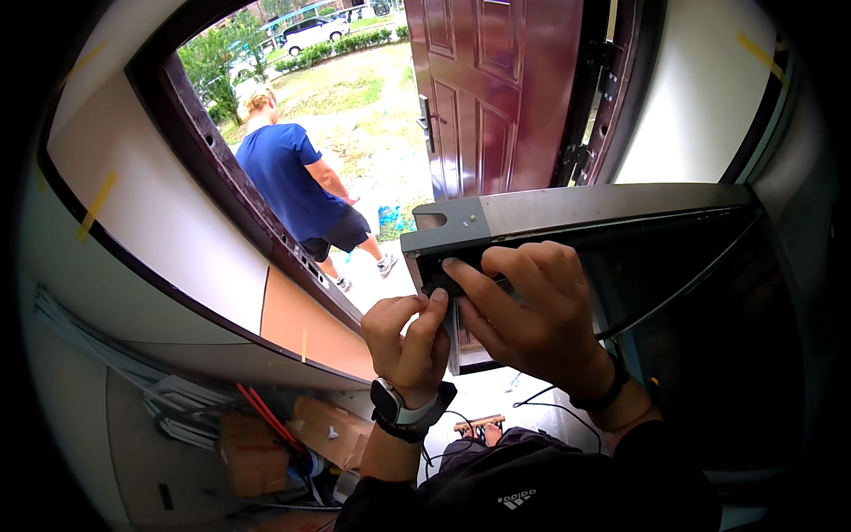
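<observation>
At the centre of a fisheye view looking down, two bare hands meet at a small black part (449, 285) (dark on dark, so its shape is unclear). It sits just inside the end of a metal frame (612, 209), below a notched grey corner piece (455, 223) at twelve o'clock. The left hand (405, 346), coming from seven o'clock, closes thumb and forefinger on the part's lower edge, probably to steady it. The right hand (539, 310), from four o'clock, lays its forefinger across the top; whether those fingers grip or merely press, I cannot tell. Both crowd together, presumably because the part is small. A maroon door (501, 106) stands open at one o'clock; someone in a blue shirt (288, 177) is outside at ten.
</observation>
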A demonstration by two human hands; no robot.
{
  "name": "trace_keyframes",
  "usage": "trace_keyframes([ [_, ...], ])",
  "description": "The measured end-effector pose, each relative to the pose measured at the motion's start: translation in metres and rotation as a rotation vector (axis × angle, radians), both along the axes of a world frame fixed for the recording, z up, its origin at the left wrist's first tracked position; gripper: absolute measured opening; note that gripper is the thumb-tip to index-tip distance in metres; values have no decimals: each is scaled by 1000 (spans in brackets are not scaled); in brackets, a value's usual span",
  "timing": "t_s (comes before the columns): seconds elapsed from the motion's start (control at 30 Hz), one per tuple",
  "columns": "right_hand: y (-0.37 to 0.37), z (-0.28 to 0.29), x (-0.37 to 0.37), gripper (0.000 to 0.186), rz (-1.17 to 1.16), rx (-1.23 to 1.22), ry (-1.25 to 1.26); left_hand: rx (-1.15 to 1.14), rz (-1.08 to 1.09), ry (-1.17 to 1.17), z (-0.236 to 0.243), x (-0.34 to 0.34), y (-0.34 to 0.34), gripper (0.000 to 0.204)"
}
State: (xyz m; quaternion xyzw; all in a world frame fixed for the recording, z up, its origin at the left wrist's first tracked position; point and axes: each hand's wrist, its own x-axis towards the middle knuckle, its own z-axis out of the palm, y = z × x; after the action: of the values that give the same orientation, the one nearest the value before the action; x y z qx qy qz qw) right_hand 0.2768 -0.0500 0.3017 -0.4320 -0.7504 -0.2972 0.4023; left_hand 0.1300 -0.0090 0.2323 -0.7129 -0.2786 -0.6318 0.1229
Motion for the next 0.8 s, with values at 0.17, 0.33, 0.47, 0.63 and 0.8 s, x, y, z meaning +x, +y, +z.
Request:
trace_keyframes([
  [0.17,0,2,-12,25,65,-82,-30,4,-42,-67,-5,4,1,29],
  [0.33,-7,-3,-3,23,126,13,11,32,-29,-47,-4,3,2,33],
  [0.47,-8,-10,21,32,-18,101,-40,75,-9,-3,-7,1,4,38],
  [0.63,-1,-13,32,29,-42,134,-70,95,2,26,-10,2,7,38],
  [0.8,6,-17,33,28,-2,190,-73,114,57,8,-7,6,9,39],
])
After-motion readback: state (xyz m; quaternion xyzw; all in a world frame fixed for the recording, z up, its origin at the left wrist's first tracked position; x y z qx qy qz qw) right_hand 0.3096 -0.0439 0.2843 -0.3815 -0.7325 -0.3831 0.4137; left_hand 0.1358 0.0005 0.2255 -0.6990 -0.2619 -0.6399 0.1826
